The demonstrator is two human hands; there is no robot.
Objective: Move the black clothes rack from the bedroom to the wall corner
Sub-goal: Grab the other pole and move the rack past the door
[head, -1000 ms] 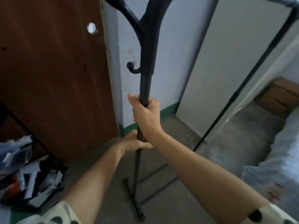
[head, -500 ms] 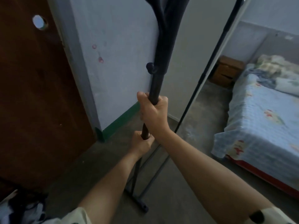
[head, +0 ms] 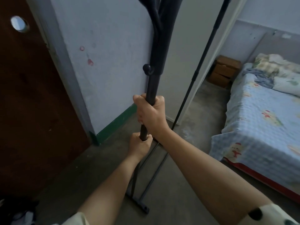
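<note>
The black clothes rack (head: 153, 82) stands upright in front of me, its near post running up the middle of the view. My right hand (head: 150, 113) grips that post high up, just below a small round hook. My left hand (head: 140, 143) grips the same post lower down. The rack's far post (head: 203, 62) slants up at the right, and two low bars lead to its foot (head: 139, 204) on the concrete floor. The top of the rack is out of view.
A brown wooden door (head: 32, 111) fills the left. A pale wall (head: 112, 62) with a green skirting stands behind the rack. A bed (head: 263, 120) with a blue patterned cover lies at the right, a wooden bedside cabinet (head: 225, 70) behind it. Clothes lie at the bottom left (head: 19, 213).
The view has swung right: the door and the clothes pile slid left and the bed came into view. Both hands keep their hold on the post.
</note>
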